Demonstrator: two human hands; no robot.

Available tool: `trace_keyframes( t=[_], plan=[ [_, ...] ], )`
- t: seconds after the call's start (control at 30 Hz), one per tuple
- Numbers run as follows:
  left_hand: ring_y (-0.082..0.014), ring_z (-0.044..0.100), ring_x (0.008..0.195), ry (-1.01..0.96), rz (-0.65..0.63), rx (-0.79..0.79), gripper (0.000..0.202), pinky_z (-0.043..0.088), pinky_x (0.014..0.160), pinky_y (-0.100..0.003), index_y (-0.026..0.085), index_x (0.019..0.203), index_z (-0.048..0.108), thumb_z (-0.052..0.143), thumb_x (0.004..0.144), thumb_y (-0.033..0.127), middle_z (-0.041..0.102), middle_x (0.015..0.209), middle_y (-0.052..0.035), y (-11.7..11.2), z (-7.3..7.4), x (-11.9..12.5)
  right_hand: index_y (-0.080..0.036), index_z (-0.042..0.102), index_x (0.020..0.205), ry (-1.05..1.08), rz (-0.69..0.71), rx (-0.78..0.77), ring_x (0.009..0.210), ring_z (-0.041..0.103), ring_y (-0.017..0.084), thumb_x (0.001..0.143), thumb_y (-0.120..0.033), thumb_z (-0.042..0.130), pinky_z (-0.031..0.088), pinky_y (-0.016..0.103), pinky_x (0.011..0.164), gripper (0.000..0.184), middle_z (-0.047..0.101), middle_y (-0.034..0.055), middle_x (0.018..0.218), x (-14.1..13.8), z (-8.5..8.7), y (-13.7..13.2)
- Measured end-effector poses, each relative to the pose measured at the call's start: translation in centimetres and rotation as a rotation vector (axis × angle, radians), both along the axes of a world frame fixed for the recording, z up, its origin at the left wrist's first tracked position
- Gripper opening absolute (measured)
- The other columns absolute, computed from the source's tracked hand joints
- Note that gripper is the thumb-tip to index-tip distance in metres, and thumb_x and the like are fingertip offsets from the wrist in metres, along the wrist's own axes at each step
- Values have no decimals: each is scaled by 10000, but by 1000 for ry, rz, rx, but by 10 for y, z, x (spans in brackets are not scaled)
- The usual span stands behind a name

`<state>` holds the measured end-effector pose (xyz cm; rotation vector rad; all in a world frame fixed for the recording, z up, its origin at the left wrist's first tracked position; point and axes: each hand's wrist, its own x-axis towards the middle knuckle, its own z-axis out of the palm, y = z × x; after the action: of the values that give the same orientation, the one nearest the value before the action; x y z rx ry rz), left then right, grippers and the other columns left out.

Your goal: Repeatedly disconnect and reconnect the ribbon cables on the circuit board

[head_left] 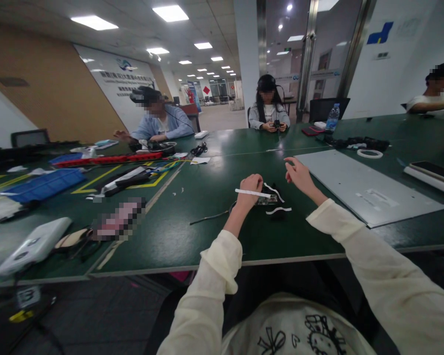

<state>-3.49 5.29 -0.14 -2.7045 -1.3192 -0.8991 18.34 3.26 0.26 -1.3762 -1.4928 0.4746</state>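
My left hand is over the table with its fingers curled; what they hold, if anything, is hidden. A narrow white strip lies across the back of that hand and sticks out to the right. Right beside it sits a small dark device with a circuit board, partly covered by the hand. Two more curled white strips are at the device's right side. From its left runs a thin dark cable. My right hand is raised near the grey panel's left edge, fingers apart and holding nothing visible.
A large grey panel lies at right, with a tape roll behind it. To the left are a blue tray, a pink phone and a white power bank. Several people sit around the green table.
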Motion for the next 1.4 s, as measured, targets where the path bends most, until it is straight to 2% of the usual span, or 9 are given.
trace_keyframes(
  t=[0.23, 0.37, 0.5, 0.6, 0.73, 0.87, 1.0, 1.17, 1.4],
  plan=[
    [-208, 643, 894, 47, 12, -21, 64, 501, 864, -367, 188, 933, 586, 532, 898, 183, 682, 950, -56, -1, 3, 0, -144, 542, 1275, -18, -188, -70, 558, 616, 141, 945, -351, 409, 479, 247, 626, 411, 631, 2, 644, 55, -26, 26],
    [-179, 666, 834, 18, -8, -30, 174, 506, 835, -322, 185, 1049, 557, 461, 916, 126, 707, 916, -46, -4, 6, -1, -138, 537, 1283, -26, -265, -101, 596, 637, 151, 949, -332, 392, 487, 263, 672, 413, 659, 24, 684, 75, -38, 34],
    [-172, 671, 795, 125, -25, -21, 228, 499, 808, -297, 184, 946, 593, 405, 901, 65, 708, 838, -41, -9, 11, -2, -126, 532, 1293, -77, -342, -121, 676, 663, 180, 949, -320, 367, 497, 303, 757, 429, 689, 58, 743, 90, -42, 37],
    [-175, 670, 775, 197, -48, -26, 225, 500, 808, -302, 180, 963, 611, 393, 941, 125, 696, 794, -44, -14, 15, -3, -109, 542, 1295, -216, -439, -114, 878, 670, 239, 943, -314, 352, 476, 364, 873, 449, 712, 127, 896, 100, -41, 35],
    [-205, 659, 981, 256, -156, -77, 297, 502, 883, -331, 175, 1145, 589, 391, 990, 334, 691, 1072, -95, -15, 14, -8, -65, 516, 1338, -474, -587, -140, 1220, 513, 333, 911, -296, 398, 384, 477, 1019, 500, 582, 236, 1269, 111, -47, 27],
    [-282, 465, 1314, 349, -190, -149, 542, 413, 1060, -432, 176, 1314, 528, 440, 935, 555, 527, 1389, -144, -9, 6, -20, -114, 490, 1379, -581, -712, -371, 1423, 180, 434, 924, -399, 393, 203, 720, 1033, 545, 312, 242, 1518, 124, -65, 22],
    [-348, 326, 1402, 416, -158, -200, 679, 334, 1111, -521, 200, 1300, 570, 470, 851, 698, 434, 1461, -160, -4, 3, -31, -118, 514, 1363, -575, -719, -581, 1438, 96, 455, 941, -478, 338, 87, 781, 1009, 582, 243, 262, 1545, 134, -80, 24],
    [-340, 453, 1268, 434, -179, -273, 693, 399, 1046, -489, 226, 1276, 585, 589, 767, 696, 497, 1340, -153, -7, 8, -36, -141, 507, 1377, -570, -700, -626, 1407, 212, 454, 956, -480, 270, 93, 787, 996, 590, 284, 278, 1520, 137, -85, 28],
    [-297, 499, 1136, 416, -199, -271, 676, 437, 967, -444, 254, 1241, 571, 675, 707, 656, 495, 1251, -115, -1, 2, -34, -141, 473, 1412, -578, -684, -632, 1409, 201, 461, 954, -480, 251, 97, 764, 1021, 611, 271, 251, 1536, 133, -83, 26]
  ],
)
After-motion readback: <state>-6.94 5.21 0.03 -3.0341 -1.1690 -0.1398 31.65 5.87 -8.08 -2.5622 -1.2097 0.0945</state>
